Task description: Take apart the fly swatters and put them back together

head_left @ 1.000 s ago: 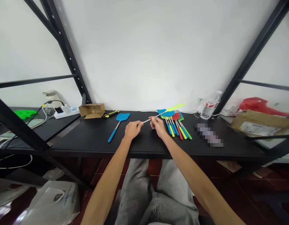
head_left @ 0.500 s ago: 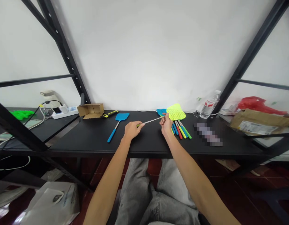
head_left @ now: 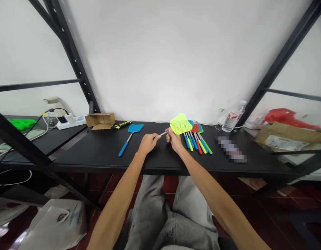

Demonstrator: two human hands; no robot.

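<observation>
A yellow telescopic fly swatter [head_left: 181, 124] is held between my two hands above the desk. My left hand [head_left: 148, 142] is closed around its handle end. My right hand [head_left: 173, 139] is closed near its mesh head, and a short piece of metal rod shows between the hands. Beside my right hand lies a row of several fly swatters [head_left: 200, 146] with blue, yellow, red and green grips, their heads overlapping toward the wall. To the left of my left hand, a blue fly swatter [head_left: 135, 128] rests on the desk by itself.
The black desk [head_left: 98, 149] has an open cardboard box [head_left: 100, 121] and a yellow-black utility knife [head_left: 121, 125] at back left. A water bottle [head_left: 233, 116] stands at back right, near a blurred-out item [head_left: 231, 149]. Black metal frame posts [head_left: 72, 57] rise on both sides.
My right hand has moved left toward my left hand, bringing the yellow head with it. The visible rod between them is much shorter, and more of the swatter row shows.
</observation>
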